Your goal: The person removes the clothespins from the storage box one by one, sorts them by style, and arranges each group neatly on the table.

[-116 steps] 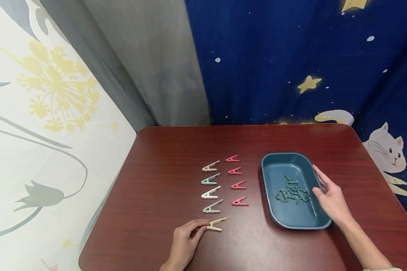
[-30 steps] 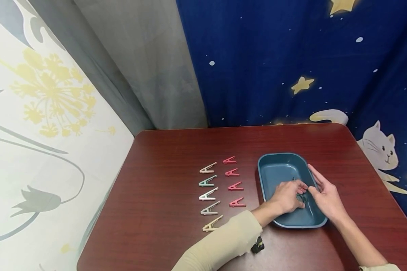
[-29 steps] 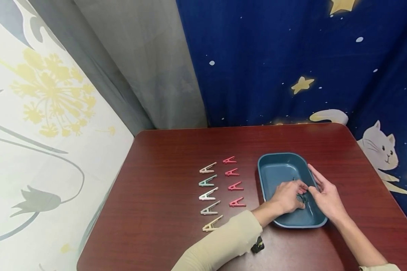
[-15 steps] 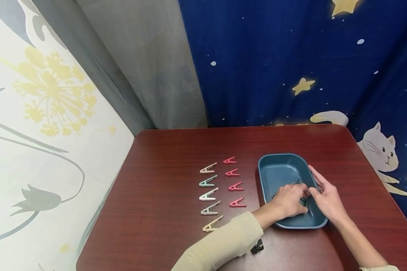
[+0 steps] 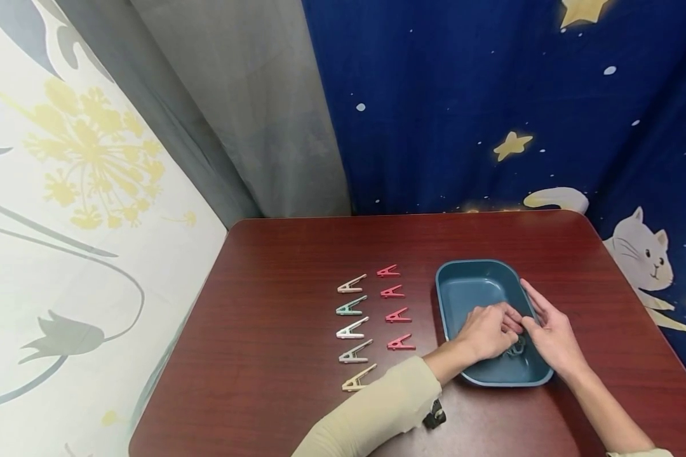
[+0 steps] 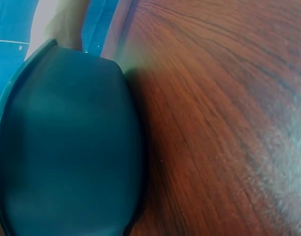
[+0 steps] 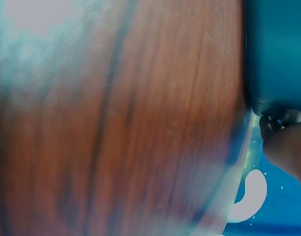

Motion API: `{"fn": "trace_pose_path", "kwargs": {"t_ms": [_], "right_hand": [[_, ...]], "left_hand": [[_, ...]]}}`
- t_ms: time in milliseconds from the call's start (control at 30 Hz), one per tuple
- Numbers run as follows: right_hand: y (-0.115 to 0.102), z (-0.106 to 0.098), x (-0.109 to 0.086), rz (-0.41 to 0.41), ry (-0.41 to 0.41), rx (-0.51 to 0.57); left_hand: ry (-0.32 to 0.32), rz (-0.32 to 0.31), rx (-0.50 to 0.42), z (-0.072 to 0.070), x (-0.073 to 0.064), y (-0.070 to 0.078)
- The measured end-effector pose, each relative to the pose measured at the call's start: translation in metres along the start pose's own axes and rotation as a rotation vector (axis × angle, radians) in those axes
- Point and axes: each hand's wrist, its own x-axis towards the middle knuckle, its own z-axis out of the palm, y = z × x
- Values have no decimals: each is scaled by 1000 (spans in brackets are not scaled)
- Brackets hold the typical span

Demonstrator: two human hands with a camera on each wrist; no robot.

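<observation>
My right hand (image 5: 554, 336) grips the right side of the blue tray (image 5: 454, 260), its thumb over the rim and its fingers along the outside. The left hand (image 5: 488, 333) is down inside the tray, close to my right thumb, with its fingers bent. Small dark green looped pieces (image 5: 516, 346) lie by its thumb. The hand covers part of them, so whether it pinches one is hidden. In the left wrist view the tray's wall (image 6: 72, 142) fills the left side. The right wrist view shows the tray (image 7: 283, 54) at the upper right.
Left of the tray are two columns of clothespins: a beige (image 5: 352, 284), a mint (image 5: 351, 306), a white (image 5: 352, 328), a grey (image 5: 355, 352) and a yellow one (image 5: 358, 379), then several pink ones (image 5: 397, 315). The brown table (image 5: 263, 317) meets curtains (image 5: 434, 127) behind.
My left hand has gone from the yellow clothespin into the tray. There its fingers shift about and the green pieces are moved. The right hand keeps holding the tray.
</observation>
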Motion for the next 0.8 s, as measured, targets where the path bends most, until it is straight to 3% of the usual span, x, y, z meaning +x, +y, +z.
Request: {"fn": "trace_pose_path", "kwargs": {"t_ms": [100, 200, 300, 367, 500, 667, 800], "right_hand": [[0, 0, 0, -12, 3, 10], [-1, 1, 1, -15, 11, 11], [-2, 2, 0, -5, 12, 8], [-3, 2, 0, 7, 11, -4], [-4, 1, 0, 35, 0, -30], [-5, 1, 0, 46, 4, -31], [-5, 2, -1, 34, 6, -15]], "left_hand": [[41, 9, -2, -1, 0, -1], [152, -21, -37, -2, 1, -1], [287, -62, -136, -7, 1, -3], [330, -89, -222, -13, 1, -4], [334, -116, -338, -36, 2, -4], [401, -97, -331, -72, 9, -10], [452, -147, -385, -97, 15, -26]]}}
